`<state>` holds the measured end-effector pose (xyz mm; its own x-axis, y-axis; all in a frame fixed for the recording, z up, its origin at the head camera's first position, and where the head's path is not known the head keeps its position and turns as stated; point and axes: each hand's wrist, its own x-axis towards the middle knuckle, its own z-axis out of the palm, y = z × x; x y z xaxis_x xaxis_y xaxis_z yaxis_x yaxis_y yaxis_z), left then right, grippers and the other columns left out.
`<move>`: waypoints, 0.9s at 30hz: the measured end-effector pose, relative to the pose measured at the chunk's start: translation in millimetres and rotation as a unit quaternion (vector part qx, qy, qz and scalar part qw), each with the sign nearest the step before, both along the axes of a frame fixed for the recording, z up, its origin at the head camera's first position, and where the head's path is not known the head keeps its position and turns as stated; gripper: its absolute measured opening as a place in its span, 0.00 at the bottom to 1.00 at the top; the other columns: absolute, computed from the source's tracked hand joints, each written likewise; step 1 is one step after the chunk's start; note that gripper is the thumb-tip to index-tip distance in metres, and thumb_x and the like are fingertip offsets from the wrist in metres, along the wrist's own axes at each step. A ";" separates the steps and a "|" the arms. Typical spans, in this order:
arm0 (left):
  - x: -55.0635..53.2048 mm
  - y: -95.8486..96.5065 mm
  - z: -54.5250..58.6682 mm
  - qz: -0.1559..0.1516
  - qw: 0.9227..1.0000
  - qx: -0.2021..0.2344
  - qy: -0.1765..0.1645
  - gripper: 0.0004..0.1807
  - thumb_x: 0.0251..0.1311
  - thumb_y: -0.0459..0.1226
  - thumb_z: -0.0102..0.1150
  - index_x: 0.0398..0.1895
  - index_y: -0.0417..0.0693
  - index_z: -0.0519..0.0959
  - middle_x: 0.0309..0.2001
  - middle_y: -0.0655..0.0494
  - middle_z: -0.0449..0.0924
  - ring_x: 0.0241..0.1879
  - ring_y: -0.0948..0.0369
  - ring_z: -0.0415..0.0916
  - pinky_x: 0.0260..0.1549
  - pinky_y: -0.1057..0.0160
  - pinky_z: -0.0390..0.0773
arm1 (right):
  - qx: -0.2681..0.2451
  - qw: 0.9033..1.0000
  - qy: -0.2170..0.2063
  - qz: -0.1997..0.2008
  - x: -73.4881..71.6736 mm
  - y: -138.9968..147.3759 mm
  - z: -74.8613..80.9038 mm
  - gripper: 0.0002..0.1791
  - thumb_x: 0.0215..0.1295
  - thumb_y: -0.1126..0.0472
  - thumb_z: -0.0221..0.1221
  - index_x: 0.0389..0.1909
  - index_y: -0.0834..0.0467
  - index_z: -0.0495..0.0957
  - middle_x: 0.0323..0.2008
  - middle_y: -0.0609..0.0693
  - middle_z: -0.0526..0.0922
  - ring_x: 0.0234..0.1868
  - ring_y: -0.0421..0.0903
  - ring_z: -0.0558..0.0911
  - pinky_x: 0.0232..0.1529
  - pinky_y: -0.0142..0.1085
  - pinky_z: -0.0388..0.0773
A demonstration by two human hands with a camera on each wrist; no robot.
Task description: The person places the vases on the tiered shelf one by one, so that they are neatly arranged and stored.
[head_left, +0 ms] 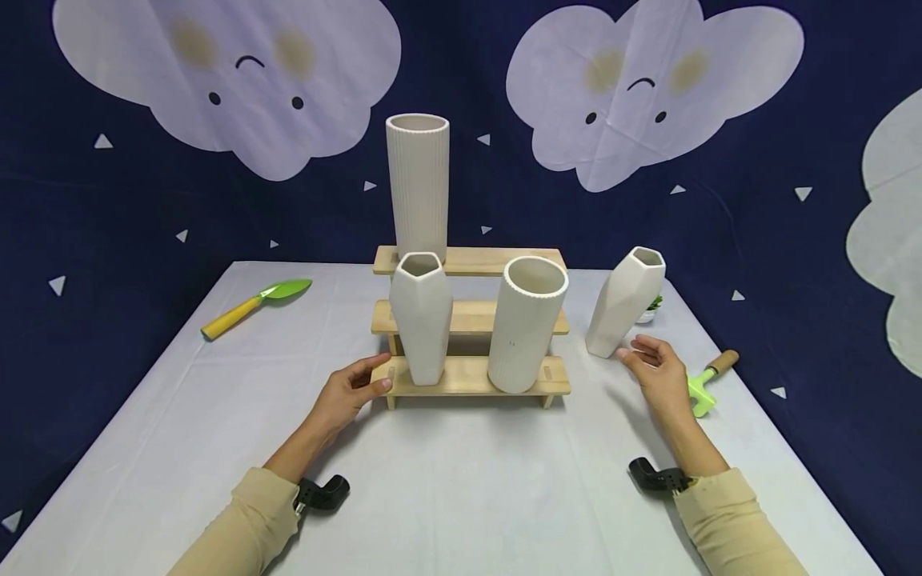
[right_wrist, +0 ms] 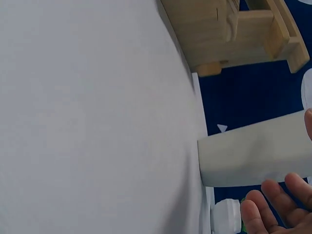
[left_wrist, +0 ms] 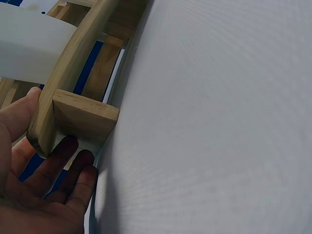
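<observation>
A three-tiered wooden stand (head_left: 461,384) bears a tall ribbed white vase (head_left: 419,188) on top. On its lowest board stand an angular white vase (head_left: 423,320) and a round white vase (head_left: 528,324). My left hand (head_left: 353,396) grips the left end of that board; in the left wrist view the thumb lies against one face and fingers (left_wrist: 63,151) curl round the other. Another angular white vase (head_left: 625,304) stands on the table, right of the stand. Close to its lower part is my right hand (head_left: 657,376), fingers (right_wrist: 273,195) spread and loosely bent, apparently not gripping it.
A small potted plant (head_left: 648,310) sits behind the right-hand vase. A green hand rake (head_left: 709,384) with a wooden handle lies by the table's right edge. At the left lies a green trowel (head_left: 255,308) with a yellow handle. A dark cloud-patterned cloth (head_left: 461,48) hangs behind the table.
</observation>
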<state>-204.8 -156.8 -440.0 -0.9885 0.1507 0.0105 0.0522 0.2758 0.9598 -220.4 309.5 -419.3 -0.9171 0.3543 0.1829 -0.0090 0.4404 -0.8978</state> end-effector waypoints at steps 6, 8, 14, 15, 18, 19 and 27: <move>-0.3 0.0 0.2 0.002 1.000 -0.004 0.003 0.30 0.57 0.43 0.63 0.64 0.48 0.70 0.56 0.41 0.76 0.50 0.59 0.74 0.44 0.72 0.73 | -0.002 1.000 -0.007 -0.010 -9.5 4.8 4.8 0.33 0.60 0.52 0.63 0.64 0.61 0.66 0.57 0.59 0.74 0.44 0.26 0.72 0.41 0.14 0.68; -0.3 0.0 0.1 0.001 1.000 -0.004 0.004 0.30 0.57 0.43 0.63 0.64 0.48 0.70 0.56 0.42 0.76 0.51 0.59 0.74 0.44 0.72 0.73 | -0.005 1.000 -0.006 -0.007 -12.5 5.8 7.0 0.35 0.60 0.53 0.63 0.65 0.61 0.64 0.59 0.60 0.73 0.49 0.32 0.74 0.42 0.14 0.67; -0.5 -0.1 -0.3 -0.006 1.000 0.012 0.006 0.30 0.58 0.41 0.63 0.64 0.46 0.70 0.58 0.41 0.74 0.53 0.57 0.73 0.43 0.75 0.73 | -0.009 1.000 -0.009 0.010 -20.2 8.7 12.6 0.39 0.61 0.52 0.61 0.70 0.60 0.58 0.65 0.60 0.69 0.63 0.52 0.70 0.44 0.14 0.65; -0.6 -0.1 -0.3 -0.007 1.000 0.015 0.006 0.30 0.58 0.41 0.63 0.64 0.46 0.69 0.58 0.40 0.74 0.53 0.57 0.73 0.44 0.75 0.73 | -0.009 1.000 -0.009 0.012 -21.8 9.1 13.2 0.39 0.62 0.52 0.61 0.70 0.60 0.57 0.65 0.60 0.68 0.64 0.53 0.69 0.45 0.14 0.65; -0.7 -0.2 -0.6 -0.008 1.000 0.019 0.006 0.30 0.58 0.41 0.63 0.64 0.46 0.69 0.59 0.40 0.74 0.53 0.57 0.73 0.44 0.75 0.73 | -0.007 1.000 -0.007 0.014 -27.4 10.0 14.6 0.39 0.62 0.51 0.61 0.70 0.59 0.57 0.65 0.60 0.68 0.64 0.53 0.69 0.49 0.17 0.66; -0.7 -0.2 -0.7 -0.008 1.000 0.019 0.006 0.30 0.58 0.41 0.63 0.64 0.46 0.69 0.59 0.40 0.74 0.53 0.57 0.73 0.44 0.75 0.73 | -0.007 1.000 -0.005 0.015 -29.2 10.1 14.9 0.39 0.61 0.51 0.61 0.70 0.60 0.57 0.65 0.60 0.68 0.64 0.54 0.69 0.51 0.19 0.67; -0.2 -0.5 -1.1 -0.007 1.000 0.018 0.004 0.30 0.58 0.41 0.63 0.64 0.46 0.69 0.58 0.40 0.74 0.54 0.56 0.73 0.44 0.75 0.73 | -0.002 1.000 -0.003 0.027 -40.5 11.2 15.1 0.41 0.60 0.48 0.62 0.69 0.60 0.58 0.63 0.61 0.69 0.62 0.50 0.70 0.54 0.22 0.68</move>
<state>-205.1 -157.3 -441.1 -0.9860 0.1647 0.0242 0.0638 0.2399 0.9687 -260.9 320.7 -404.2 -0.9357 0.3053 0.1769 -0.0277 0.4363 -0.8994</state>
